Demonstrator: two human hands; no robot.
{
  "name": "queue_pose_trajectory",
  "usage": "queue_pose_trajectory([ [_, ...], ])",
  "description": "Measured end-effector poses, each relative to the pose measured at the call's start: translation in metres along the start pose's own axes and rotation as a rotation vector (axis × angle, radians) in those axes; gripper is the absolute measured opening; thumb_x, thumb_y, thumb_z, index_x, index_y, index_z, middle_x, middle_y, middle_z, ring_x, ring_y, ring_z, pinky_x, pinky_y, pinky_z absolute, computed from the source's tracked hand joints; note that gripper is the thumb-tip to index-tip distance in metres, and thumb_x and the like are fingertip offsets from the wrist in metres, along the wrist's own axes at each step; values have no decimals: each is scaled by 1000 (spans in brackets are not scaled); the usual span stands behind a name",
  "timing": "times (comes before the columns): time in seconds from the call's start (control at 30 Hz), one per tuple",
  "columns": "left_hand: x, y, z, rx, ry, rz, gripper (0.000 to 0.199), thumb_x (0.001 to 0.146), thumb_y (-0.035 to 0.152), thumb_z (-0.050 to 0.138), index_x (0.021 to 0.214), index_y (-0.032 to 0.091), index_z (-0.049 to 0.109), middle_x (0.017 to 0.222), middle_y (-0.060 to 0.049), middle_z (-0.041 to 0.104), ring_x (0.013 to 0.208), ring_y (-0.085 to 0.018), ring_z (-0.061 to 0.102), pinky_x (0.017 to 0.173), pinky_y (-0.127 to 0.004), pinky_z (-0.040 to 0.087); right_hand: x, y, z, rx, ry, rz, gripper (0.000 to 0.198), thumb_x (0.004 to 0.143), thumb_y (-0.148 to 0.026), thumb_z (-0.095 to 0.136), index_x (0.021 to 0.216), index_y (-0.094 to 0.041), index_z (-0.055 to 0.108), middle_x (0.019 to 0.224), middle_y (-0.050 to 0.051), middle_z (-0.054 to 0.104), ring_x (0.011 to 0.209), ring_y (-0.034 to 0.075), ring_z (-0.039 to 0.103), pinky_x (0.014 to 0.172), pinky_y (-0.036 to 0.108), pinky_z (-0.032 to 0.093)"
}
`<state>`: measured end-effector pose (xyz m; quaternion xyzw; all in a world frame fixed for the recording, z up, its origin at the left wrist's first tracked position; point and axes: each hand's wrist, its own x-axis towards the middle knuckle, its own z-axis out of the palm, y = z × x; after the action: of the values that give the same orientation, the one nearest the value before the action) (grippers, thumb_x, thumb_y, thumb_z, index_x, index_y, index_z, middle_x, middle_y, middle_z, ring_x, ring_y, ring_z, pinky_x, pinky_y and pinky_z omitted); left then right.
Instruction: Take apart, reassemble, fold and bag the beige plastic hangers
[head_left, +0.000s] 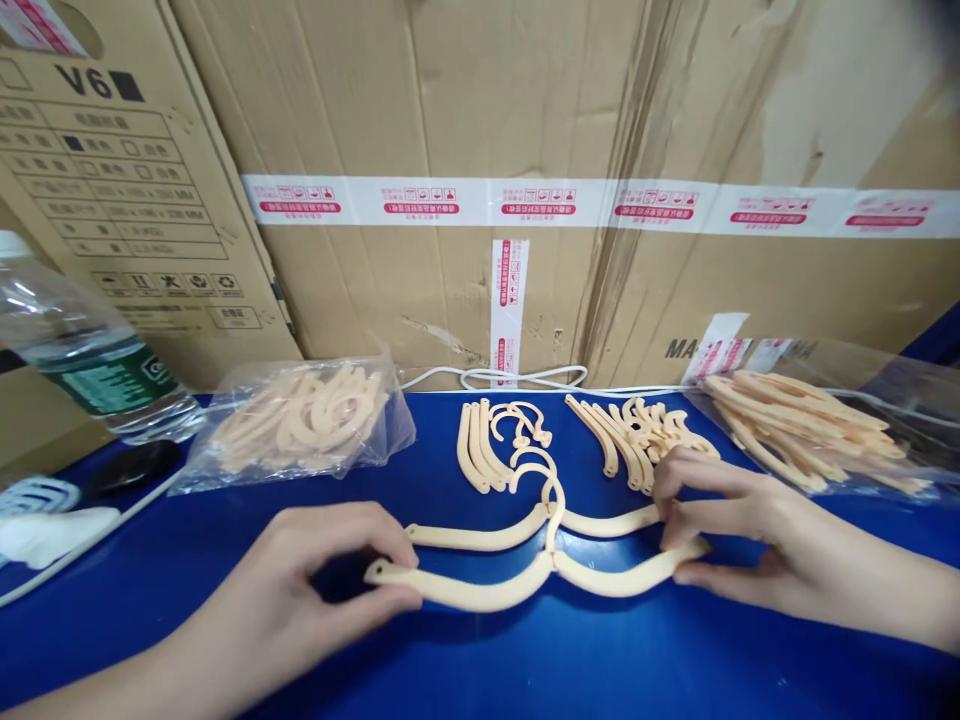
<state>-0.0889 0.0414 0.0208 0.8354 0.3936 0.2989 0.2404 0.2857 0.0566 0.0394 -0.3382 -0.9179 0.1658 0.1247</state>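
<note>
Lengthwise, the front hanger (480, 592) is held between the left hand (300, 550) and right hand (765, 515) over the table (487, 670), one end pinched by each; whether the rear hanger (480, 541), just beyond, is gripped too cannot be told.

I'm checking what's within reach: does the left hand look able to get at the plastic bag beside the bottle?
Probably, once freed: the left hand grips the near hanger by one end, but the plastic bag lies just beyond, with nothing visibly between.
</note>
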Motion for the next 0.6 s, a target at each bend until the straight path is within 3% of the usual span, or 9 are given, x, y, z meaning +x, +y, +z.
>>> queue_pose_trajectory([
  [0.1,-3,2,4,314,-31,329,9,85,12,63,86,20,66,84,-3,70,79,-17,65,75,-26,54,0,4,3,-109,9,6,11,86,-20,60,76,-20,64,89,7,59,89,22,57,76,35,49],
  [0.17,-2,2,8,447,-20,412,8,86,12,62,87,20,64,89,-4,70,85,-19,64,80,-30,52,-1,7,5,-154,24,13,9,85,-19,60,77,-21,62,88,7,58,88,22,56,75,35,48],
  [0.5,0,-5,16,500,120,319,11,89,15,55,84,20,64,86,-4,69,77,-18,62,73,-29,49,0,3,9,-271,91,9,7,85,-20,59,79,-22,61,85,7,58,81,23,56,71,36,47],
  [0.6,1,-7,14,515,116,320,10,87,15,57,88,21,64,87,-4,69,78,-18,63,73,-28,49,-3,1,7,-270,142,-4,5,86,-24,61,90,-23,64,90,8,60,85,24,58,72,36,49],
])
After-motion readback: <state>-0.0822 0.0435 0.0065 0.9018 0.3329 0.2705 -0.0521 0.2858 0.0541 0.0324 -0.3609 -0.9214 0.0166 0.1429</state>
